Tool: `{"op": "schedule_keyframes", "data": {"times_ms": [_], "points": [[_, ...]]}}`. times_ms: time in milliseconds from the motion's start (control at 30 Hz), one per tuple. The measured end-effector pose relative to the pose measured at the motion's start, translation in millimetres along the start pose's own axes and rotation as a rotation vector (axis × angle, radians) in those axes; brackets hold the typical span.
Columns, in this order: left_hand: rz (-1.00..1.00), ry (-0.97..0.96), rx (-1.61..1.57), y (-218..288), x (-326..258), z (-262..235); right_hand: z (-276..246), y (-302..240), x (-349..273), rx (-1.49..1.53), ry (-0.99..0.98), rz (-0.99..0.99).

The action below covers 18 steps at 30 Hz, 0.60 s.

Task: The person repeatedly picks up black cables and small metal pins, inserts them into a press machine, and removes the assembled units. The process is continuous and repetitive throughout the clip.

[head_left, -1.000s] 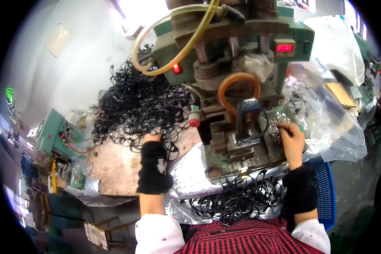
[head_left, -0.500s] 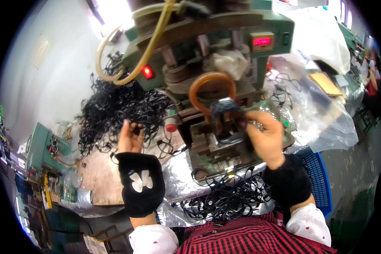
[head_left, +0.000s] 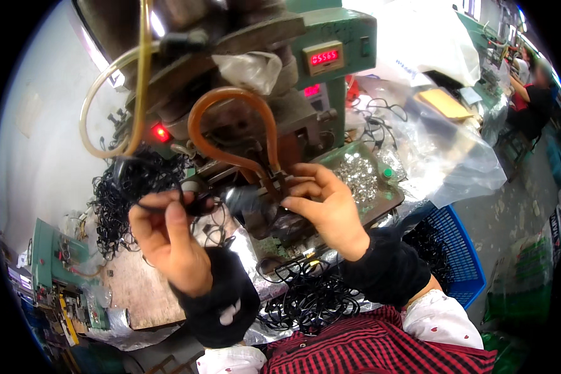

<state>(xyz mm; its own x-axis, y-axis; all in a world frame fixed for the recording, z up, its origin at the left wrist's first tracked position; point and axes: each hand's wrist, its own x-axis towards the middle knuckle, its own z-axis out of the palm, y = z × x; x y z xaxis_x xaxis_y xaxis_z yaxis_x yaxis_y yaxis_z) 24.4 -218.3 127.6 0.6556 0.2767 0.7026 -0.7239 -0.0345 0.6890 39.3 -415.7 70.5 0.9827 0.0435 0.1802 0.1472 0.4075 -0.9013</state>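
My left hand is closed, thumb against fingers, on a black cable in front of the cable heap. My right hand reaches into the press, its fingers curled at a dark metal part by the ends of a brown hose loop. What those fingers grip is hidden. Between the hands, a dark, shiny piece is smeared by motion. A heap of black cables lies near my lap.
A green tray of small shiny bits stands right of the press. Beyond it lie clear plastic sheets. A blue basket is at the right. A bare board lies at left. Another person sits far right.
My view has shifted, so the press appears further left. My left hand has come up and closed on a black cable. My right hand has moved from the dark block toward the hose ends.
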Motion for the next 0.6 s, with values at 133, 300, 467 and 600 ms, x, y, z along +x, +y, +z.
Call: {"op": "schedule_keyframes", "data": {"times_ms": [133,300,467,600], "points": [[0.009,-0.032,-0.048,9,-6,-5,7,-8,-13,-0.119,-0.018,-0.125],[-0.173,-0.13,-0.045,11,-39,18,-58,0,-6,-1.028,0.052,-0.442],[-0.309,-0.299,0.055,6,-39,41,-131,42,5,-1.567,0.346,-0.41],[-0.279,-0.3,0.072,6,-39,46,-135,36,24,-1.327,0.352,-0.521]]}}
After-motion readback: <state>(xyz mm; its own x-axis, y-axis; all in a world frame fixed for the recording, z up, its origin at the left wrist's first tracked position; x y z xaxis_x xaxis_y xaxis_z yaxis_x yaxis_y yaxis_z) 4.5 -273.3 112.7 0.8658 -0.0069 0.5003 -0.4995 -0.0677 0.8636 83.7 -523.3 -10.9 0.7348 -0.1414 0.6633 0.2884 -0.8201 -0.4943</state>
